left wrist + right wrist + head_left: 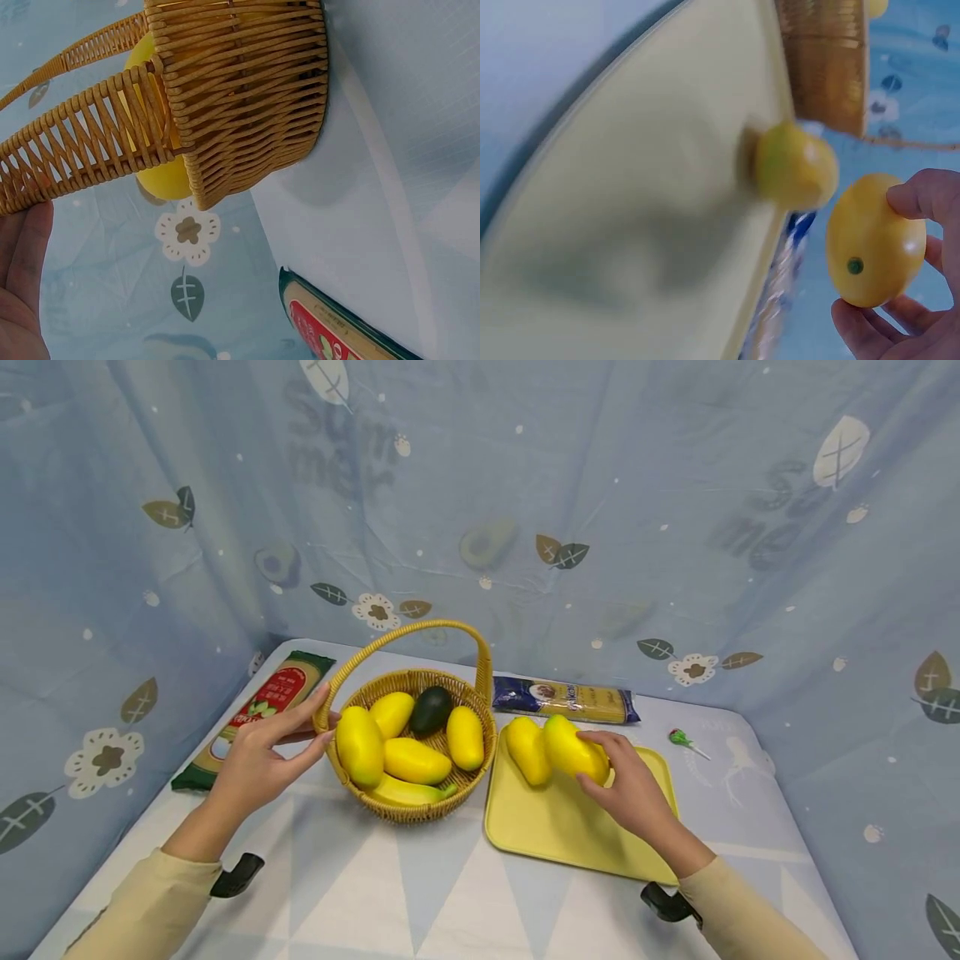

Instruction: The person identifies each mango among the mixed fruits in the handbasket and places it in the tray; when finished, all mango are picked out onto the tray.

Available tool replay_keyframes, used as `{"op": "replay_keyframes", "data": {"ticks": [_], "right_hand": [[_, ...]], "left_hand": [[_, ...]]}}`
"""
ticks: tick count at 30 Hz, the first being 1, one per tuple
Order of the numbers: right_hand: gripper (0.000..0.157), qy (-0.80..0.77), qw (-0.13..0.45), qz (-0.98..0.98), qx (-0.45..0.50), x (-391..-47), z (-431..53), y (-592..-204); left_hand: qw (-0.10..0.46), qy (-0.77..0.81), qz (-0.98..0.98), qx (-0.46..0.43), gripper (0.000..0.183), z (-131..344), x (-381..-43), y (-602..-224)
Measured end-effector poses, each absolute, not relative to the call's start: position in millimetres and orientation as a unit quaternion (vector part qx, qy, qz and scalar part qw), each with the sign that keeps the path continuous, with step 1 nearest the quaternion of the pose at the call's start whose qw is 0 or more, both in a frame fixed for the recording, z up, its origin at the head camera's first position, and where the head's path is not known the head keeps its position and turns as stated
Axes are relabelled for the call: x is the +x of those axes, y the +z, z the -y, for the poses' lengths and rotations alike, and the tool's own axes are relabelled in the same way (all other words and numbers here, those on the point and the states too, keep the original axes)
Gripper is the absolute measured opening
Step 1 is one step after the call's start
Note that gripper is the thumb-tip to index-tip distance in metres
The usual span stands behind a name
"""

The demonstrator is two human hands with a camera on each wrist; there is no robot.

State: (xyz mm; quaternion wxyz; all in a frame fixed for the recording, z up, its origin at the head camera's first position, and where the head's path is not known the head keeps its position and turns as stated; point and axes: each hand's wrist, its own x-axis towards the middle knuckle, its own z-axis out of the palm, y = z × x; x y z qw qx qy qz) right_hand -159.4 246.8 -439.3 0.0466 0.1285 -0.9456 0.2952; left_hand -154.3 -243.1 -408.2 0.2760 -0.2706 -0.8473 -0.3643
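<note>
My right hand (626, 781) holds a yellow mango (573, 752) over a yellow tray (577, 835); the right wrist view shows thumb and fingers around the mango (875, 240). Another mango (528, 752) lies at the tray's upper left. At the left, my left hand (262, 756) grips the handle (420, 625) of a wicker basket (427, 810) near its lower left end. Several mangoes (416, 762), a dark green avocado-like fruit (431, 712) and a banana (405, 792) lie inside. In the left wrist view, fingers (34, 240) meet the woven handle (82, 150).
A green and red packet (273, 697) lies behind my left hand. Beyond the tray is a blue and gold pasta packet (566, 700). A wrapped lollipop (681, 738) lies right of the tray. Patterned blue curtains (525, 485) enclose the table's back and sides.
</note>
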Motion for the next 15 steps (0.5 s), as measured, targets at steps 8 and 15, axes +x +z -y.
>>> {"op": "replay_keyframes", "data": {"ticks": [8,15], "right_hand": [[0.061,0.282,0.031,0.956,0.068,-169,-273,-461],[0.061,0.285,0.002,0.958,0.036,-179,-280,-476]], "left_hand": [[0.277,-0.366,0.847,-0.269,0.085,244,-154,-408],[0.278,-0.368,0.843,-0.277,0.085,242,-154,-408]]}}
